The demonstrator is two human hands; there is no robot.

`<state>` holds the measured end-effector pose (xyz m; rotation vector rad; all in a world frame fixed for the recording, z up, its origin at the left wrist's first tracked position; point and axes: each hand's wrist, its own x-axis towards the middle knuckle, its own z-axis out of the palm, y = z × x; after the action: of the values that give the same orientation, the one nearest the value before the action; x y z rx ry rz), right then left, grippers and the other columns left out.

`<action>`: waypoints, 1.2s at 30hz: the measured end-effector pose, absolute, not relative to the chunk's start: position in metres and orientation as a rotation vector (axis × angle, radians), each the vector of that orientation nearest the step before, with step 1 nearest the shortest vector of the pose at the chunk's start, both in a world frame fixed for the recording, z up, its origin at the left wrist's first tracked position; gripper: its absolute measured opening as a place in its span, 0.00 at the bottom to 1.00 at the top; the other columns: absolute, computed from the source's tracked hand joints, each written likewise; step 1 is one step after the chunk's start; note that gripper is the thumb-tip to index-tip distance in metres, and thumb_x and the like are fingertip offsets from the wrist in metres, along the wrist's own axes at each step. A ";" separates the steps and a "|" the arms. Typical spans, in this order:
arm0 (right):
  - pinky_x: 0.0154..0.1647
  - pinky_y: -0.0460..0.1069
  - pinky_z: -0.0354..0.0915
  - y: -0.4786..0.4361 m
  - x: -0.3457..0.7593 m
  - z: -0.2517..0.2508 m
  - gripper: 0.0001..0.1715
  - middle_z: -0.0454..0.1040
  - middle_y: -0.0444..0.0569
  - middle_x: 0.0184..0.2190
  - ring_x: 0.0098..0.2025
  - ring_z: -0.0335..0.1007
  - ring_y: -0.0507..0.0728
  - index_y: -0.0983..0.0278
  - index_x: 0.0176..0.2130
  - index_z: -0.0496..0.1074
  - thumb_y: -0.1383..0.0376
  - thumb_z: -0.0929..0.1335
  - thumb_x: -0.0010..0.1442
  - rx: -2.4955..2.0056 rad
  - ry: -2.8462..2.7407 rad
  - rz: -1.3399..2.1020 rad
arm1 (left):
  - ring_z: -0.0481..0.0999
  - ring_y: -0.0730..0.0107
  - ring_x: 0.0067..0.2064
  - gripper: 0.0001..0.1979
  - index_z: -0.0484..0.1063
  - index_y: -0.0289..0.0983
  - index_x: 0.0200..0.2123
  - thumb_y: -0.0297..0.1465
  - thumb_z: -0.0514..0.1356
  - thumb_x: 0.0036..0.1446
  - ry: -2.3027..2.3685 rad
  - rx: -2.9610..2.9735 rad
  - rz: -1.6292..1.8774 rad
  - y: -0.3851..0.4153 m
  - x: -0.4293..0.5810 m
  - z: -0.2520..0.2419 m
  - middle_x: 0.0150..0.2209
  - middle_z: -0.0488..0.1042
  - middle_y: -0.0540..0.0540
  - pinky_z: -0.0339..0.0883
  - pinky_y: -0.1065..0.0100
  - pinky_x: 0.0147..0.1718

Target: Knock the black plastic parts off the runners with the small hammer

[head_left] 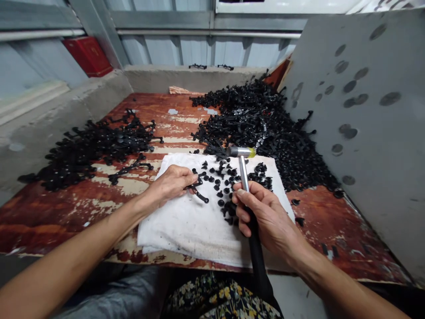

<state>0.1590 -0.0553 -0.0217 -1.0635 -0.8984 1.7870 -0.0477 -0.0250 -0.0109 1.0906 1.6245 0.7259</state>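
Between the thumb and fingers of my left hand (175, 180) is a black branched bracket (199, 194), held just above a folded white cloth (172, 226). My right hand (262, 208) wraps around a hammer (244, 173) with a metal shaft, a long black grip and a head that is dark at one end and yellow at the other. The hammer's head is raised and points away from me. Scattered over the cloth between my hands lie many small black knob-like pieces (221, 203), some of them hidden behind my right hand.
A heap of black brackets (122, 137) lies to the left, and a larger black heap (252, 110) spreads across the back right. A grey panel (375, 133) with round marks stands at the right. A red box (88, 55) sits on the ledge at back left.
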 end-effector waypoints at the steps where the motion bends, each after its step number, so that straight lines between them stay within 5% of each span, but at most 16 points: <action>1: 0.10 0.39 0.56 -0.056 0.160 -0.022 0.20 0.67 0.38 0.26 0.18 0.53 0.44 0.62 0.36 0.67 0.58 0.75 0.48 -1.069 -0.893 1.787 | 0.56 0.82 0.16 0.10 0.70 0.32 0.19 0.30 0.63 0.48 1.635 1.083 0.708 -0.023 -0.047 -0.011 0.16 0.67 0.50 0.45 0.76 0.15; 24: 0.12 0.41 0.55 -0.057 0.170 -0.025 0.17 0.65 0.39 0.27 0.19 0.53 0.46 0.61 0.37 0.67 0.54 0.71 0.55 -1.149 -1.076 1.792 | 0.54 0.83 0.11 0.11 0.69 0.34 0.19 0.31 0.64 0.50 1.667 1.074 0.642 -0.015 -0.047 -0.021 0.14 0.70 0.48 0.39 0.76 0.13; 28: 0.18 0.45 0.61 -0.051 0.178 -0.027 0.13 0.67 0.42 0.26 0.19 0.57 0.49 0.61 0.45 0.68 0.58 0.62 0.65 -1.232 -1.631 1.438 | 0.54 0.82 0.11 0.11 0.70 0.35 0.20 0.33 0.64 0.49 1.630 1.125 0.608 -0.010 -0.054 -0.028 0.16 0.72 0.47 0.38 0.74 0.12; 33: 0.45 0.57 0.70 -0.039 0.185 -0.039 0.30 0.74 0.55 0.42 0.42 0.73 0.61 0.62 0.63 0.62 0.68 0.59 0.62 -1.121 -2.141 0.701 | 0.52 0.82 0.11 0.14 0.69 0.35 0.18 0.37 0.65 0.48 1.629 1.217 0.553 -0.005 -0.065 -0.033 0.14 0.69 0.47 0.38 0.73 0.12; 36: 0.41 0.57 0.71 -0.036 0.185 -0.041 0.34 0.74 0.55 0.40 0.37 0.72 0.60 0.61 0.66 0.59 0.72 0.57 0.61 -1.129 -2.341 0.511 | 0.52 0.81 0.11 0.15 0.68 0.35 0.17 0.37 0.65 0.47 1.638 1.262 0.553 -0.004 -0.066 -0.033 0.13 0.66 0.48 0.39 0.73 0.12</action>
<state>0.1853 -0.0358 -0.0406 -1.1291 -2.3413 0.5108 -0.0656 -0.0036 -0.0325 1.2622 1.6379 0.5525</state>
